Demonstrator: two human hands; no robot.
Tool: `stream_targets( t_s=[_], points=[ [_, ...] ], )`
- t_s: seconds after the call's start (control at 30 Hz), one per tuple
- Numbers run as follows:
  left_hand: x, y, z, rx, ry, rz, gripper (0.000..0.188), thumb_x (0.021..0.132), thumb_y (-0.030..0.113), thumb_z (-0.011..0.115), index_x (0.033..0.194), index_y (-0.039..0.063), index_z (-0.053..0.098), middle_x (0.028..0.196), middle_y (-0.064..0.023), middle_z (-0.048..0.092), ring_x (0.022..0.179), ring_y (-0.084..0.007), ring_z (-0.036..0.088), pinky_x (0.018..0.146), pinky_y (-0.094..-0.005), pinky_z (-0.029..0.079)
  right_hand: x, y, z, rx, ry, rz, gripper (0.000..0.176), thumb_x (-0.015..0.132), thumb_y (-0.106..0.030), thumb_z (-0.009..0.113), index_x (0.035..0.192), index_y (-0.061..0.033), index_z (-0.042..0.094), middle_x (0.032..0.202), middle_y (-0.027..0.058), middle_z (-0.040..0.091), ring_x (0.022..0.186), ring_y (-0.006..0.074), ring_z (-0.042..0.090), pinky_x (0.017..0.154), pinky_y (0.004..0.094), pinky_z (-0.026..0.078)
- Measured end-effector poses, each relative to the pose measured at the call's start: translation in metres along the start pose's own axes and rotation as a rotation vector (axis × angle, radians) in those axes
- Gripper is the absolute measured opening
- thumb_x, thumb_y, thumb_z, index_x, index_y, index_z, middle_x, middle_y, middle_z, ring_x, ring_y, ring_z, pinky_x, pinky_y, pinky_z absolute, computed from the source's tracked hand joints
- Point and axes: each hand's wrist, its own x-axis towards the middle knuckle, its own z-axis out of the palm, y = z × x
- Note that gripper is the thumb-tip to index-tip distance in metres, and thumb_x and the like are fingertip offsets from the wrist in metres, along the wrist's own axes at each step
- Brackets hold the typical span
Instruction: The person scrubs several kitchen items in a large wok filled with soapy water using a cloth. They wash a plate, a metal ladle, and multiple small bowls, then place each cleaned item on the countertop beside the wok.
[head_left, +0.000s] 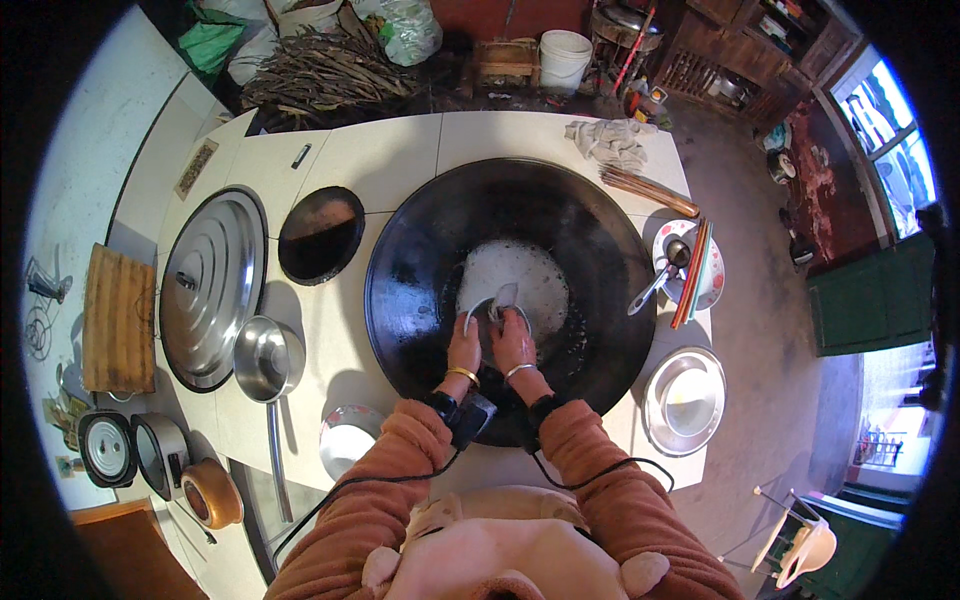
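Note:
A large black wok (600, 225) is set into the tiled stove top, with cloudy, foamy water (517, 262) in its bottom. Both my hands are low over the near side of that water. My left hand (463, 349) grips the left rim of a small bowl (486, 309), fingers outside and thumb near its edge. Inside the bowl, my right hand (514, 337) is closed on a wet, pale cloth (505, 295). The bowl is tilted and partly hidden by my hands, so its lower part cannot be made out.
Left of the wok are a round black lid (321, 236), a large metal lid (217, 289) and a long-handled saucepan (268, 360). On the right, a patterned bowl (716, 262) carries a ladle and chopsticks, near a metal basin (652, 405), a bamboo brush (649, 190) and a rag (611, 142).

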Motion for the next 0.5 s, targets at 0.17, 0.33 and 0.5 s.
stream_targets(
  t_s=[0.17, 0.33, 0.5],
  points=[
    [-0.004, 0.001, 0.003, 0.027, -0.032, 0.052, 0.051, 0.096, 0.046, 0.038, 0.132, 0.011, 0.046, 0.124, -0.0207, 0.055, 0.115, -0.0388, 0.052, 0.096, -0.0394, 0.041, 0.005, 0.000, 0.008, -0.090, -0.118, -0.053, 0.033, 0.085, -0.016, 0.053, 0.115, -0.0004, 0.050, 0.113, 0.0241, 0.055, 0.103, 0.0435, 0.054, 0.086, 0.0480, 0.046],
    [-0.003, 0.000, -0.005, -0.024, -0.100, 0.105, 0.052, 0.096, 0.049, 0.037, 0.133, 0.014, 0.045, 0.124, -0.0206, 0.056, 0.113, -0.0393, 0.053, 0.094, -0.0404, 0.042, 0.015, 0.005, 0.000, 0.196, -0.309, -0.272, 0.025, 0.083, -0.012, 0.049, 0.103, 0.0012, 0.058, 0.106, 0.0239, 0.060, 0.101, 0.0430, 0.055, 0.085, 0.0471, 0.046],
    [0.000, 0.003, -0.011, -0.010, -0.138, 0.157, 0.047, 0.097, 0.045, 0.037, 0.132, 0.016, 0.046, 0.122, -0.0206, 0.057, 0.112, -0.0385, 0.054, 0.093, -0.0406, 0.043, 0.019, 0.002, -0.026, 0.176, -0.641, -0.372, 0.029, 0.079, -0.008, 0.047, 0.104, -0.0031, 0.062, 0.104, 0.0234, 0.062, 0.099, 0.0415, 0.057, 0.086, 0.0461, 0.046]
  ],
)
